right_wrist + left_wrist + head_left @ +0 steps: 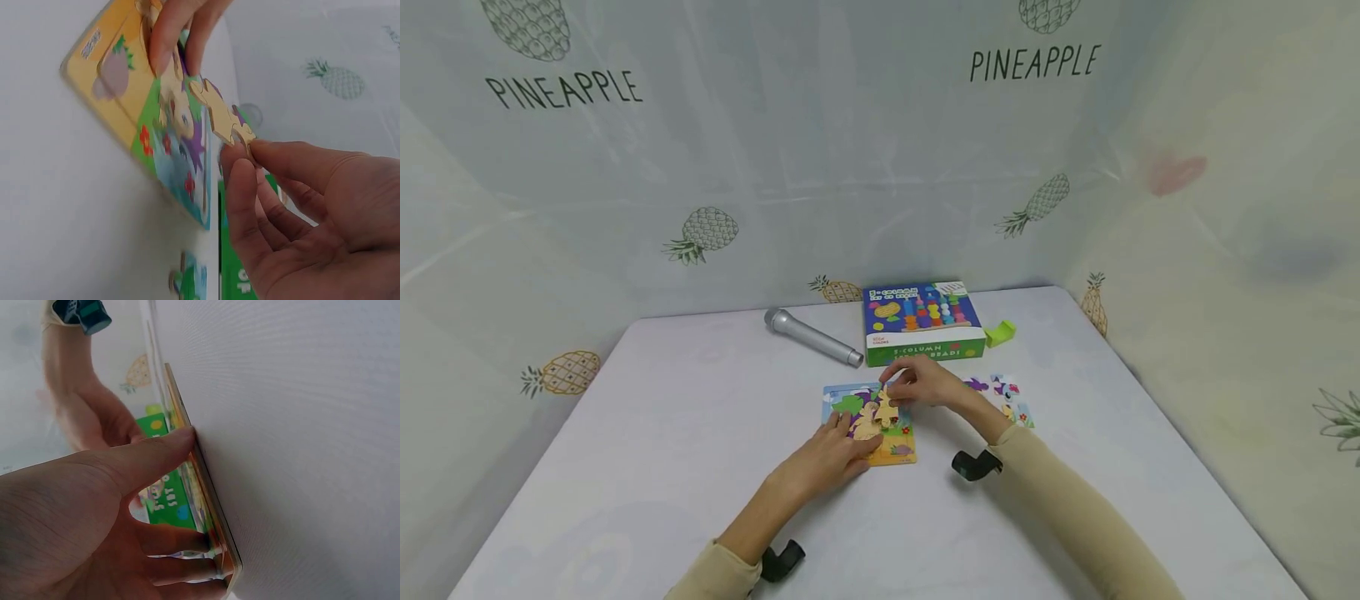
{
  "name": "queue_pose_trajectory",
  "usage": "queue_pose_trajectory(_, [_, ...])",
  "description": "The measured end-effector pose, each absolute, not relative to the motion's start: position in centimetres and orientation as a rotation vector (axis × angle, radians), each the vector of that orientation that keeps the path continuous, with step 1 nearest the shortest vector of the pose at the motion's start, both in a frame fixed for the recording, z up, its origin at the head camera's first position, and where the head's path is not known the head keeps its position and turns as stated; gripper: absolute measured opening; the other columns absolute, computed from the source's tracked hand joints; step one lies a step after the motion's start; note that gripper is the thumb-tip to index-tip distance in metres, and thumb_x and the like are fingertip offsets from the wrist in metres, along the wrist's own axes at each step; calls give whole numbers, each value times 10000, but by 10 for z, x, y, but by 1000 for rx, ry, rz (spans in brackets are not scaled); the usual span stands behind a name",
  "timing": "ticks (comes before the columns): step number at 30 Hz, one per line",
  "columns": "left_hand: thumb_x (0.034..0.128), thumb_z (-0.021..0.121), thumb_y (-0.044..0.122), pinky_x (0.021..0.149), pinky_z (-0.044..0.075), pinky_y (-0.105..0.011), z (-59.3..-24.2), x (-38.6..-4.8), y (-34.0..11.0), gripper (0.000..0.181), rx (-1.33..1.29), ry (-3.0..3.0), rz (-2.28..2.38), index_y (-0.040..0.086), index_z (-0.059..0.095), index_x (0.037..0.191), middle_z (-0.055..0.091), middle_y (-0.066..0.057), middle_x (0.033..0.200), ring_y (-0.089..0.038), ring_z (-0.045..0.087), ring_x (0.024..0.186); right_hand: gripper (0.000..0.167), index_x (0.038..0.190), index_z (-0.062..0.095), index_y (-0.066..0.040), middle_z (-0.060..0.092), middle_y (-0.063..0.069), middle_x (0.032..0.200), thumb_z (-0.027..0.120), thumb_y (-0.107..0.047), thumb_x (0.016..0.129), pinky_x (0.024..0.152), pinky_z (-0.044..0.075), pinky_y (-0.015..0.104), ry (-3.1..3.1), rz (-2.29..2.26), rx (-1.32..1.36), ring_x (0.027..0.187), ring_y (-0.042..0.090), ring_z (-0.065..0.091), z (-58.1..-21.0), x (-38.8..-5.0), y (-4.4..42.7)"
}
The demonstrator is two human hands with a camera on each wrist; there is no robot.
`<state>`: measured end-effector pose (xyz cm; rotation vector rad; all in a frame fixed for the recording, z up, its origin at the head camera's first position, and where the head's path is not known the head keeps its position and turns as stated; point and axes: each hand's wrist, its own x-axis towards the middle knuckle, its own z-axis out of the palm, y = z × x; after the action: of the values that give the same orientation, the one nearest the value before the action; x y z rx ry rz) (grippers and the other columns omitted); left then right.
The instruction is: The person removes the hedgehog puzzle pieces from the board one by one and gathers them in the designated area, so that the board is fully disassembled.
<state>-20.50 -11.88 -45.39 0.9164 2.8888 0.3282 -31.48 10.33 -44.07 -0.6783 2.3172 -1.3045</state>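
A colourful jigsaw puzzle board (901,454) lies on the white table, with yellow, green and purple areas. My left hand (831,457) rests on its left side, fingers spread; in the left wrist view the thumb (169,447) touches the board's edge. Above the board's right part, my right hand (925,381) pinches a pale yellow puzzle piece (219,115) between thumb and fingertips. That piece is tilted, its lower end close to the left fingers in the right wrist view. The hands partly hide the board's picture.
Several loose puzzle pieces (1006,389) lie right of the board, partly behind the right forearm. Behind the board stands a blue and green bead-toy box (923,325), a lime green block-like object (1001,333) beside it. A grey microphone (812,337) lies left of the box.
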Motion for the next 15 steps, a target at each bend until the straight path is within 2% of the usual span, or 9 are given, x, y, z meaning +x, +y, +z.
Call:
queue_pose_trajectory(4, [963,627,274,1010,439,-634,-455,-204,-120,386,882,2881,338,225,618,1345,437,-392,1411,-599,407,1305,260,1184,648,-11,728,132,896,643,-121,949,731,593,422,2350,-1279,-664,794,251,705,-440,-313,122])
queue_pose_trajectory(10, [966,622,271,1020,429,-635,-457,-204,-119,387,869,2888,352,233,613,1350,430,-387,1422,-580,397,1327,255,1177,636,22,720,167,927,629,-102,953,721,594,348,2342,-1309,-630,799,237,699,-443,-309,153])
queue_pose_trajectory(15, [960,632,256,1014,433,-637,-457,-204,-119,386,893,2903,358,229,618,1345,443,-386,1411,-579,409,1318,285,1189,629,28,729,173,941,643,-120,946,732,589,333,2328,-1305,-576,798,217,685,-446,-305,177])
